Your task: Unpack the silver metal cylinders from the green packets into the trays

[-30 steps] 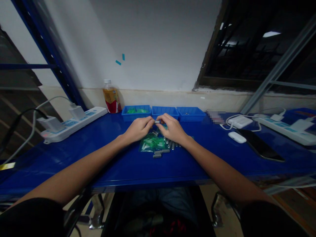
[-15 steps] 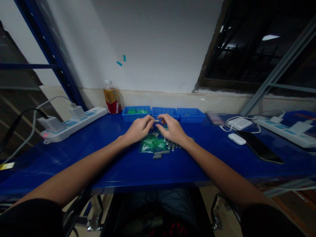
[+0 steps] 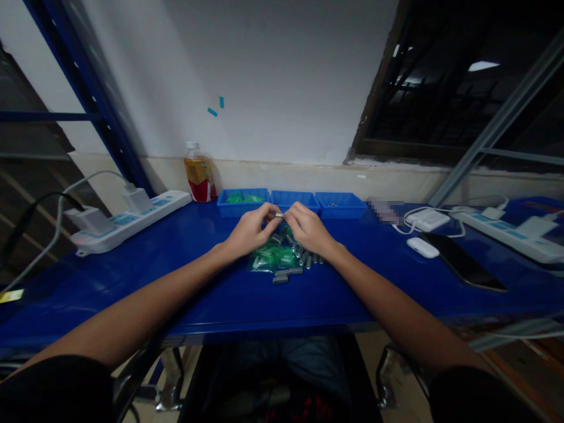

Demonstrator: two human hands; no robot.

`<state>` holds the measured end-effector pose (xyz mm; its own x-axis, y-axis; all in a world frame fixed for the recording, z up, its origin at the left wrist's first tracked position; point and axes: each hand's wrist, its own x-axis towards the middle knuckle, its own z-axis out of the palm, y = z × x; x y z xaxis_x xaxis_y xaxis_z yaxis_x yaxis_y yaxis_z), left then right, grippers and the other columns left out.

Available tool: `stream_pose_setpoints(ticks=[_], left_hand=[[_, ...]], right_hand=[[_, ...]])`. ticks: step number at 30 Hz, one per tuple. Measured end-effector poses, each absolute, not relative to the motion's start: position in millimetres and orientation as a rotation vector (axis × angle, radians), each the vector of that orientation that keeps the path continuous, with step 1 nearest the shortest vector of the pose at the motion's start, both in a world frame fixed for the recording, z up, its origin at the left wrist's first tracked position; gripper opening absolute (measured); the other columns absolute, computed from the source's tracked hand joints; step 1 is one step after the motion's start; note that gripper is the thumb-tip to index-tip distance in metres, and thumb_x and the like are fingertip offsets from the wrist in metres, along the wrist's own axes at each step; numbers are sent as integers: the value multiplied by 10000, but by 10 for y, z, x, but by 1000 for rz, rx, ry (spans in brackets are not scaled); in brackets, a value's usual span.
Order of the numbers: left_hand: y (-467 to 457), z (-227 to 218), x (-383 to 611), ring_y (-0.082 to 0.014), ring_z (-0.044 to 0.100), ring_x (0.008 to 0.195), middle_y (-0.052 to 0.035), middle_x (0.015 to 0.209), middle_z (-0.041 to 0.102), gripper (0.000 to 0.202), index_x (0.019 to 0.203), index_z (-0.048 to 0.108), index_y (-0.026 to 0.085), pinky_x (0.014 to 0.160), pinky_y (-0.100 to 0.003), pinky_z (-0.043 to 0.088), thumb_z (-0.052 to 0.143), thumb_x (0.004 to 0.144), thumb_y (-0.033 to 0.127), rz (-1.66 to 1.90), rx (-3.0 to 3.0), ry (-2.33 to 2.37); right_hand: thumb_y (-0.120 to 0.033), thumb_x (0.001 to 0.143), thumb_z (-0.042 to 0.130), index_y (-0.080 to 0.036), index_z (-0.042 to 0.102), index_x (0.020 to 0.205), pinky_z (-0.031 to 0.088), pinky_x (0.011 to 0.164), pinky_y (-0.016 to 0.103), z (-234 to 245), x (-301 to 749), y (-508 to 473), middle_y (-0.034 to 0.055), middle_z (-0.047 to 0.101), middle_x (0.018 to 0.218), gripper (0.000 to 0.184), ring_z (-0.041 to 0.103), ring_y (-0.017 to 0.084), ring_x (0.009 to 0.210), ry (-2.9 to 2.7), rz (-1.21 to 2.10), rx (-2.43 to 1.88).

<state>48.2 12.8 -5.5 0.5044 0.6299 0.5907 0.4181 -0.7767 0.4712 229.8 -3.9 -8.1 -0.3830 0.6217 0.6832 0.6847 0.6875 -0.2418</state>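
Observation:
My left hand (image 3: 253, 228) pinches a small silvery metal cylinder (image 3: 279, 215) between thumb and fingertips. Close against its right end is my right hand (image 3: 311, 228), thumb and fingers pressed together; whether they grip the cylinder or a tiny part is too small to tell. Below both hands lies a clear plastic bag (image 3: 268, 258) with bright green pieces in it. Several similar grey metal cylinders (image 3: 304, 257) are heaped by the bag, partly hidden by my right hand. A few more cylinders (image 3: 282, 275) lie in front of it.
Three blue bins stand along the wall: the left bin (image 3: 224, 210) holds green pieces, the right bin (image 3: 352, 212) small bits. A drink bottle (image 3: 200, 176) and power strip (image 3: 132, 223) are left. At right lie a phone (image 3: 462, 261), white case (image 3: 423, 247) and cables.
My right hand has closed its thumb and fingers and come in to the cylinder's right end. My left hand keeps its pinch, almost in place.

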Motion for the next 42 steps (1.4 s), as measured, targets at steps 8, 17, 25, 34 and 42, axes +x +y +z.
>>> stream_pose_setpoints(ticks=[8,17,25,34,42], left_hand=[[119,-10,494,-123,543,592,3,633,609,442,689,569,146,591,-232,389,348,934,440,1037,2323,1003],[129,-35,474,-131,595,711,-18,803,645,279,1062,545,149,641,-227,436,533,855,335,1142,2463,864],[196,-55,471,-148,593,679,-14,714,631,340,829,584,148,643,-251,436,403,916,422,1146,2273,940],[185,-60,435,-151,597,742,-40,858,642,319,1133,515,154,663,-265,447,466,895,361,1101,2483,888],[163,-13,427,-156,598,761,-46,856,654,239,990,585,155,685,-268,433,416,925,310,1067,2598,926]], right_hand=[[-253,897,495,-191,538,1026,439,771,303,-29,2288,-102,54,526,934,150,538,178,852,-2103,-104,-923],[-264,951,380,-178,559,780,414,745,294,-104,2333,-5,39,515,779,262,526,172,800,-2100,-95,-1001],[-292,882,521,-187,550,1006,433,732,295,-92,2265,-72,43,529,875,165,537,172,789,-1999,-61,-935],[-248,929,413,-185,568,820,417,736,298,-105,2258,-55,41,530,797,200,539,175,793,-1997,-79,-1000],[-289,904,484,-182,564,943,423,730,293,-83,2272,-81,32,540,810,139,541,171,785,-2019,-66,-958]])
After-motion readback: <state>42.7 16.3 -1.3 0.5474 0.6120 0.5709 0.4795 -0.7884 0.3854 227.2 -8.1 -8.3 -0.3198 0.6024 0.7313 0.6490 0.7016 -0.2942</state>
